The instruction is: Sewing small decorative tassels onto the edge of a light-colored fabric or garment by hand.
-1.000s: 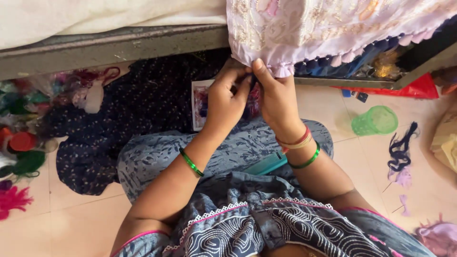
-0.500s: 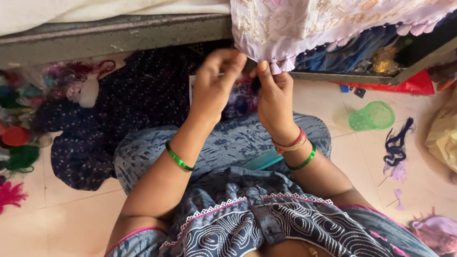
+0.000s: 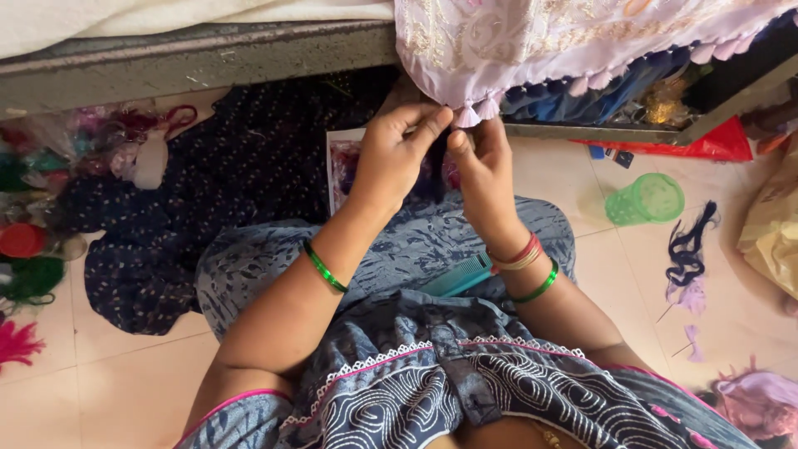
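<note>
Item: lilac embroidered cloth with a row of small tassels along its hem, hanging over the front edge of a raised grey ledge at the top of the view.

Position: the worked corner of the hem droops just below the ledge edge, above the seated person's lap. One pale tassel sits at that corner, between the two hands.

Grip: left hand has thumb and forefinger closed narrowly on the hem right beside the tassel. Right hand is raised just next to it, thumb tip up against the hem; whether it pinches a thread or needle cannot be told, the fingers hide it.

Handling, by judgement: thin, soft, light fabric that folds and slides readily; embroidery and tassels are likely to snag or fray. Best held at the hem fold close beside the tassel, with fingertips only, never by the tassel strands.

Containers:
- Green translucent plastic cup, lying tipped on the tiled floor near the right edge of the ledge; appears empty.
- Open box or tray behind the hands, lower part hidden; contents read as purple and pink threads, not certain.
- Clear bags by the left edge of the floor, holding coloured yarn or trims.

Nearby: teal comb on the lap; dark blue dotted cloth spread on the floor; loose navy and lilac thread bundles at right.
</note>
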